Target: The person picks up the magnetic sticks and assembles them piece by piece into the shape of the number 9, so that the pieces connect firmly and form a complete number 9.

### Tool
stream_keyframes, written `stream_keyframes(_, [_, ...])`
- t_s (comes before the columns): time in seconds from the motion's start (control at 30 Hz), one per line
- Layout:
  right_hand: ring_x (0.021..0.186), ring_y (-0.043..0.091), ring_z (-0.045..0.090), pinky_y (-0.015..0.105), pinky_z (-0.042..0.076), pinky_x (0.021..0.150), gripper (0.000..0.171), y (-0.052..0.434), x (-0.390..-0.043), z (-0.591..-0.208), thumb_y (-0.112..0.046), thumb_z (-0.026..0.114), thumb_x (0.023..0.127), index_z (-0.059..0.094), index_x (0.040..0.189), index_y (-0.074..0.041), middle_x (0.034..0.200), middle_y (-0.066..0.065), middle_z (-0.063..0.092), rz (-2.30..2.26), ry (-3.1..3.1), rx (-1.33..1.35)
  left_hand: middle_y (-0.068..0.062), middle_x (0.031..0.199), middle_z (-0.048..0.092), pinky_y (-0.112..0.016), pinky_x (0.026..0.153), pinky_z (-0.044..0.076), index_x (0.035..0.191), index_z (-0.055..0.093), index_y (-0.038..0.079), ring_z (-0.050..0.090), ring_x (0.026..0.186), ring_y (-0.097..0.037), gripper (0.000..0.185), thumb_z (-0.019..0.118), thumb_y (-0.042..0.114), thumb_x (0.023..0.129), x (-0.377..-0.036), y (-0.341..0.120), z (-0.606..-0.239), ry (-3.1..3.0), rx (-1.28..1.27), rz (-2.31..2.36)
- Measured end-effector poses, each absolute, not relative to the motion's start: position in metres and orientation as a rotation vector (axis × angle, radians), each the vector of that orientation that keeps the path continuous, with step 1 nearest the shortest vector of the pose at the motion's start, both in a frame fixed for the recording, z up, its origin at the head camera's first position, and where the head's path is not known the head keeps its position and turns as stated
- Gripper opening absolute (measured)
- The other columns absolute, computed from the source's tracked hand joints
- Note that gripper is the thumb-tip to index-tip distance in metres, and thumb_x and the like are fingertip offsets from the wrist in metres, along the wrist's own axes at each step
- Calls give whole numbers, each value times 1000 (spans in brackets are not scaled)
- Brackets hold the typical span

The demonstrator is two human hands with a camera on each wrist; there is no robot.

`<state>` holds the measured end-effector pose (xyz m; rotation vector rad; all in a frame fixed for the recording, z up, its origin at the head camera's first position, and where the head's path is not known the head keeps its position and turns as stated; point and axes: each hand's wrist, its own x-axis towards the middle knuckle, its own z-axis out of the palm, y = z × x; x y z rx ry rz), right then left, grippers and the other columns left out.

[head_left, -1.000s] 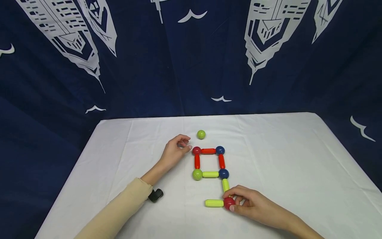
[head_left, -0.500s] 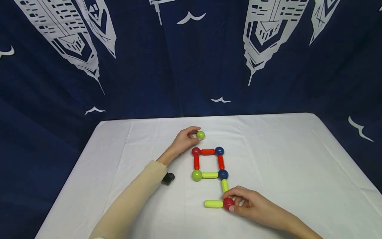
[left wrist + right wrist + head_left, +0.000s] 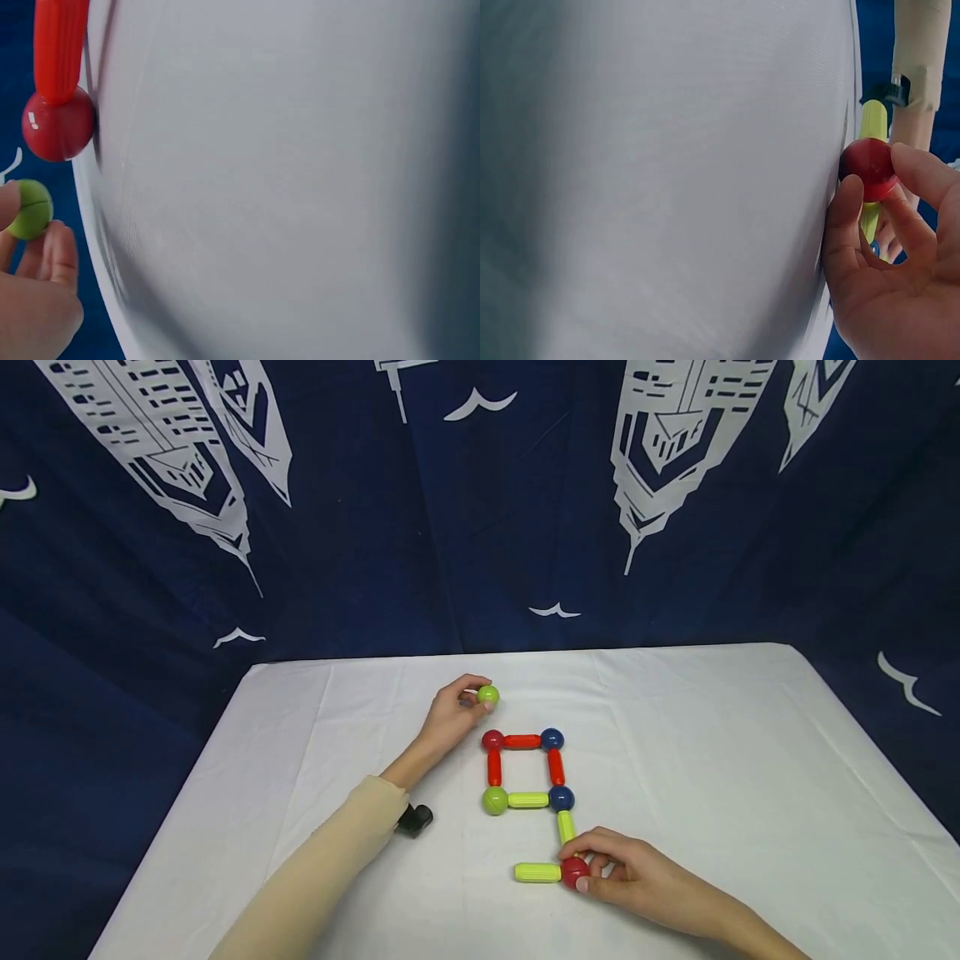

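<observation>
My left hand [image 3: 450,714] pinches a light green ball [image 3: 488,694] between thumb and fingers, just beyond the top left corner of a shape built of rods and balls. In that shape, red rods [image 3: 522,742] and a yellow-green rod [image 3: 528,800] form a square with a red ball [image 3: 492,740], two blue balls [image 3: 552,739] and a green ball [image 3: 495,800] at its corners. From the lower blue ball another yellow-green rod [image 3: 566,827] runs down to a second red ball [image 3: 868,166]. My right hand [image 3: 633,877] holds that ball, and a further yellow-green rod [image 3: 537,872] points left from it.
A white cloth covers the table [image 3: 712,777]. Behind it hangs a dark blue curtain [image 3: 450,527] with white building and bird prints. A small black device [image 3: 416,820] shows at my left wrist, beside the beige sleeve [image 3: 322,860].
My left hand reached past the square's top left corner and took hold of the loose green ball, then shifted it slightly left. My right hand stayed on the lower red ball.
</observation>
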<state>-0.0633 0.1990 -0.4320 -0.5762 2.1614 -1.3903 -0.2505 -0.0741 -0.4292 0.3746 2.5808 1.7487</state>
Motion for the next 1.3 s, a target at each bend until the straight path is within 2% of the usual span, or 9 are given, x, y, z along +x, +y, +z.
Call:
stream_keyframes(0.13, [86,19,58,25,51,69,29,200,-63,-431,-24,67,95,63,124,-22,107,4,60,-1399,2157,-569,-5,107,62,-25,60,47,119,65,8,57,86,-22,34,70,1,87,-235,-86,-424,2542,399,1842])
stream_keyframes(0.37, [87,19,58,24,50,69,29,201,-62,-432,-21,65,96,62,125,-21,108,4,59,-1420,2141,-559,-5,109,63,-23,61,44,118,64,8,57,93,-22,35,73,2,85,-199,-106,-419,2480,478,1859])
stream_keyframes(0.47, [87,19,58,24,50,69,29,202,-62,-433,-21,65,96,62,125,-21,109,4,59,-1421,2141,-565,-8,107,63,-23,59,44,116,65,9,58,87,-25,34,74,2,84,-181,-113,-420,2429,460,1850])
stream_keyframes(0.73, [86,19,58,24,50,68,29,201,-62,-432,-21,65,96,62,125,-21,108,5,59,-1427,2146,-579,-9,100,64,-24,68,49,111,64,12,60,76,-20,34,75,0,81,-135,-126,-423,2328,405,1775])
stream_keyframes(0.87, [86,19,58,24,50,68,30,201,-62,-432,-22,66,96,62,125,-21,107,4,59,-1419,2149,-575,-8,98,66,-26,74,51,110,64,10,63,79,-20,33,75,0,81,-116,-129,-427,2252,457,1710])
stream_keyframes(1.0, [87,19,58,24,50,69,29,201,-63,-432,-24,65,96,62,125,-22,107,4,60,-1402,2162,-580,-2,97,66,-26,77,51,108,66,14,63,82,-18,32,79,7,80,-102,-126,-428,2228,481,1594])
stream_keyframes(1.1, [87,20,58,25,50,69,29,201,-63,-431,-25,65,96,62,125,-22,107,4,60,-1396,2166,-578,4,96,64,-24,71,50,105,68,19,61,78,-14,30,81,12,80,-94,-121,-430,2254,506,1483])
stream_keyframes(1.3, [87,19,59,25,51,71,30,199,-64,-432,-25,65,96,62,125,-22,108,4,60,-1406,2155,-573,2,88,61,-18,54,39,102,70,24,47,58,-8,27,81,13,79,-84,-109,-432,2231,511,1413])
